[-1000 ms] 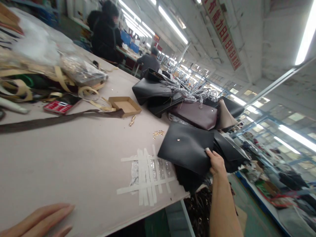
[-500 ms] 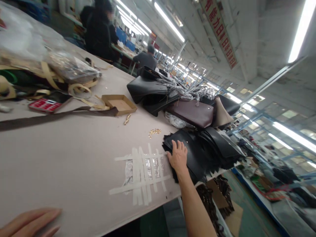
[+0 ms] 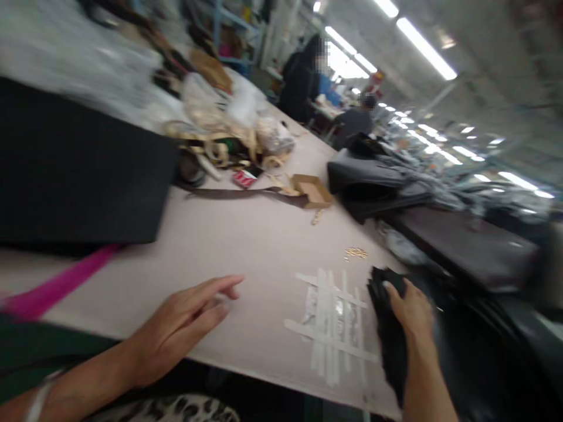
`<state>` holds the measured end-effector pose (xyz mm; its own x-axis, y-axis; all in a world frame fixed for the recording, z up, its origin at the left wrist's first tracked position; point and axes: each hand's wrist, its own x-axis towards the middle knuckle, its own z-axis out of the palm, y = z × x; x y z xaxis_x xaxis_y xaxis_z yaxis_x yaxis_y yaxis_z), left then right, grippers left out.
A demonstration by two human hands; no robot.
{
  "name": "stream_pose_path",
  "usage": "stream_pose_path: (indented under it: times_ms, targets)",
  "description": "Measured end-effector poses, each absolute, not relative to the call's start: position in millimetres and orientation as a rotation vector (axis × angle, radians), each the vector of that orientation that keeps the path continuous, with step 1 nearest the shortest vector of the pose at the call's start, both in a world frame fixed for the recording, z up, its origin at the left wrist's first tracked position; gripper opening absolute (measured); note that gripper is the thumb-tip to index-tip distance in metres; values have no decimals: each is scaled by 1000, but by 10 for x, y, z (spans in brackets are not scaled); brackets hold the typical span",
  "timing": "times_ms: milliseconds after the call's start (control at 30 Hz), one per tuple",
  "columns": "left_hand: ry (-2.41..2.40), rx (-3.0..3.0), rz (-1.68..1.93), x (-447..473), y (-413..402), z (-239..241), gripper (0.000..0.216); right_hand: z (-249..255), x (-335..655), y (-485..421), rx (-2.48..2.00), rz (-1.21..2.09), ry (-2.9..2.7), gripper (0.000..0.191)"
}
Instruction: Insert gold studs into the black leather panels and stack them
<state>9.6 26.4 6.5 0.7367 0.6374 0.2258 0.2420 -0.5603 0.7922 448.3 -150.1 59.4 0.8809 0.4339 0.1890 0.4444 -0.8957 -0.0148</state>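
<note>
My right hand (image 3: 409, 308) grips the near edge of a stack of black leather pieces (image 3: 389, 328) at the right side of the table, thumb on top and fingers curled round it. My left hand (image 3: 185, 322) rests open on the pale tabletop (image 3: 246, 246) at the near edge, fingers stretched out, holding nothing. Strips of white tape over a shiny patch (image 3: 332, 325) lie on the table between my two hands. The picture is smeared by motion.
A large black panel (image 3: 74, 176) lies at the left, with a pink strip (image 3: 57, 284) below it. Further back are tan straps and bags (image 3: 229, 138), a small cardboard tray (image 3: 312, 190), brass bits (image 3: 355, 253) and handbags (image 3: 448, 240) at the right. Two people work at the far end.
The view has swung left and down, bringing the black panel into sight. My right hand went from lying flat on the black stack to gripping its near edge. My left hand reaches further onto the table.
</note>
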Motion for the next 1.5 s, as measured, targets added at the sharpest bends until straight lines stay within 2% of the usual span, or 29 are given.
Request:
stream_pose_path:
  times_ms: [67,167,233,367,467,533,667,767,833,967,1033,1167,1300,1400,1500]
  targets:
    - [608,1633,516,22,314,116,55,535,4309,-1356,-2833,-197,-802,70]
    - [547,1190,583,8,372,181,60,446,3698,-1139,-2443,171,-947,54]
    - [508,1084,601,-4,352,217,58,431,3100,-1008,-2176,396,-1129,49]
    - [486,1076,634,-96,274,228,56,460,2002,-674,-1871,552,-1478,30]
    - [488,1112,686,-193,267,191,55,487,1530,-451,-1646,638,-1714,33]
    - [475,1119,731,-255,276,166,56,484,1358,-350,-1574,620,-1790,33]
    - [481,1081,802,-336,278,134,59,430,1181,-209,-1495,497,-1887,23]
    - [505,936,870,-354,289,130,58,396,1097,-113,-1332,500,-1942,27]
    - [527,815,902,-372,326,150,56,381,1053,-48,-1231,623,-1909,26]
    - [636,559,945,-506,447,250,57,364,1007,120,-1188,1062,-1711,12]
    - [749,522,1004,-634,487,300,52,380,992,261,-1250,1143,-1667,11]
    - [1000,570,1092,-939,488,335,42,491,912,726,-1394,853,-1771,17]
    - [1147,506,1130,-1140,489,345,51,607,709,1362,-1366,448,-1949,19]
    - [1142,494,1208,-1189,547,368,52,600,517,1773,-1295,283,-2059,25]
    - [1110,502,1261,-1208,613,366,42,521,398,1943,-1256,177,-2182,30]
